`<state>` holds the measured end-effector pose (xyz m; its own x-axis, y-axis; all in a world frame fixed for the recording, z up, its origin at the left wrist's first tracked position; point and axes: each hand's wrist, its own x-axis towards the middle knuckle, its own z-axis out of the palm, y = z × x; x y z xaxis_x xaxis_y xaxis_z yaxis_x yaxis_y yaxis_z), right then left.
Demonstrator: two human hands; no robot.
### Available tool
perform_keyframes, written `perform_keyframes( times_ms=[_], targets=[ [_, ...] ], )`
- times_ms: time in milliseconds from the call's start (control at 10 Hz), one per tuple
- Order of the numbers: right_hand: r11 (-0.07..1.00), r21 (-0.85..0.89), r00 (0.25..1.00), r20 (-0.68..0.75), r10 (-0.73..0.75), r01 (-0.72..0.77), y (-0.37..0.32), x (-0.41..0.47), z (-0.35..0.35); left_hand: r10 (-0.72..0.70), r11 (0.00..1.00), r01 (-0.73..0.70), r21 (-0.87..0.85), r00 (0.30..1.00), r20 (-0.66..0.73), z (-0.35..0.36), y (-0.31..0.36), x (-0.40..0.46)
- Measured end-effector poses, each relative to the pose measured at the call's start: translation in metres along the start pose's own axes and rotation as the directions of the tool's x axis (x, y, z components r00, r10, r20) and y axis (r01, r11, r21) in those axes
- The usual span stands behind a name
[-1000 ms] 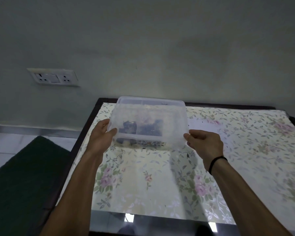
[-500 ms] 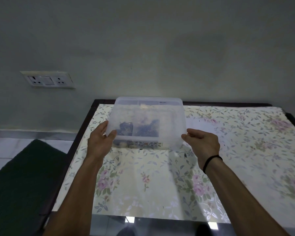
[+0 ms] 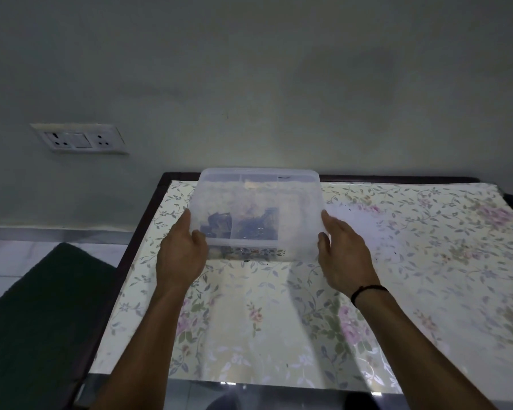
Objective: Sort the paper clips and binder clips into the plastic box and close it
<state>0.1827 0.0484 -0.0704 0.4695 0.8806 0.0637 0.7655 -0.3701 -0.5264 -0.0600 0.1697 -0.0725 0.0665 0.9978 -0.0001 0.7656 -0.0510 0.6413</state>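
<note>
A translucent plastic box (image 3: 296, 202) with its lid on is at the far left part of the table, tilted up toward me. Dark blue binder clips (image 3: 240, 226) show through the lid in divided compartments; paper clips are too blurred to tell apart. My left hand (image 3: 181, 253) grips the box's left side, thumb on the lid's near corner. My right hand (image 3: 341, 255) holds the right side, thumb against the edge and fingers along the wall. Whether the box's near edge touches the table is unclear.
The table (image 3: 397, 291) carries a glossy floral cover and has a dark wooden frame. A wall stands right behind it with a switch and socket plate (image 3: 77, 139) at the left. A dark green mat (image 3: 36, 321) lies on the floor to the left.
The box and both hands have stayed in the same grip. The view shifted slightly, and the box sits a little lower toward the table.
</note>
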Motion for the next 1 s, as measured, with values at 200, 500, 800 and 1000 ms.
perform_keyframes(
  times_ms=[200,500,800,1000],
  targets=[
    [0.989,-0.117,0.986,0.148,-0.074,0.092,0.001,0.061,0.008,0.027,0.998,-0.026,0.048,1.000,-0.004,0.012,-0.003,0.005],
    [0.995,-0.080,0.997,0.063,-0.047,0.052,-0.003,0.098,0.042,-0.053,0.991,0.071,0.113,0.987,-0.153,0.015,0.009,0.008],
    [0.969,-0.224,0.969,0.243,-0.047,0.103,-0.019,0.063,-0.033,-0.156,0.988,0.153,0.033,0.981,0.120,-0.013,0.024,-0.028],
    [0.997,-0.059,0.919,0.394,-0.024,0.052,-0.094,0.002,-0.142,-0.009,1.000,0.005,0.021,0.986,0.167,-0.134,0.124,-0.062]
  ],
)
